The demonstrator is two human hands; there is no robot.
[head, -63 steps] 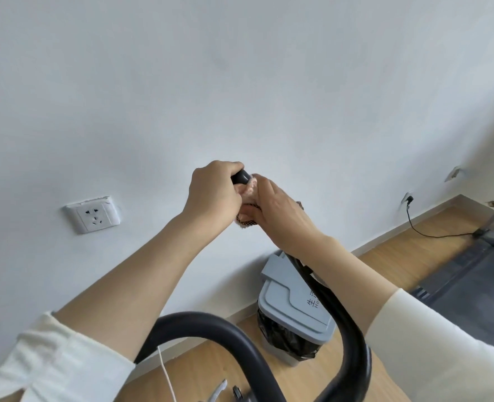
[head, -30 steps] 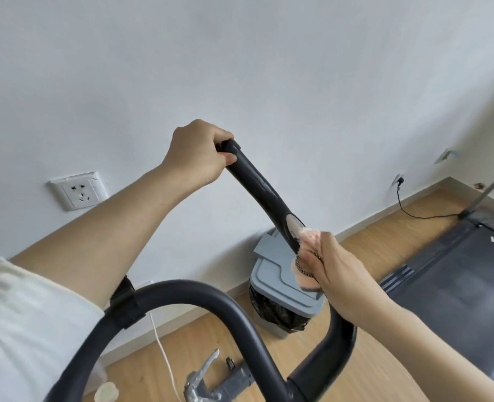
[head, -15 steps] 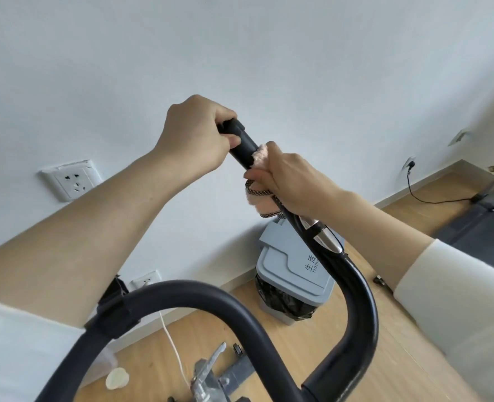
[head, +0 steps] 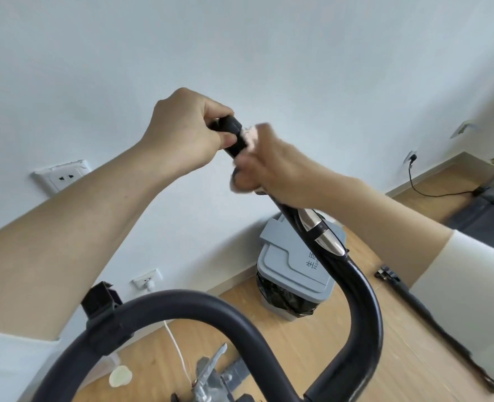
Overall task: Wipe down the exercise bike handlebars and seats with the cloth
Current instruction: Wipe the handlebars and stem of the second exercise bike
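Note:
The exercise bike's black handlebar (head: 358,297) curves up from the bottom of the head view to a tip near the centre. My left hand (head: 182,132) grips that tip. Just below it my right hand (head: 271,166) holds a pink cloth (head: 250,137) wrapped round the bar; the cloth is blurred and mostly hidden by my fingers. A silver sensor plate (head: 321,230) sits on the bar under my right wrist. No seat is in view.
A grey lidded bin (head: 292,268) with a black liner stands on the wooden floor by the white wall. A treadmill (head: 489,207) lies at the right with a cable (head: 431,190) to a wall plug. Wall sockets (head: 61,175) are at left.
My right hand slid the cloth down the bar, then back up to just under my left hand, and has crept slightly higher. My left hand kept its grip on the tip.

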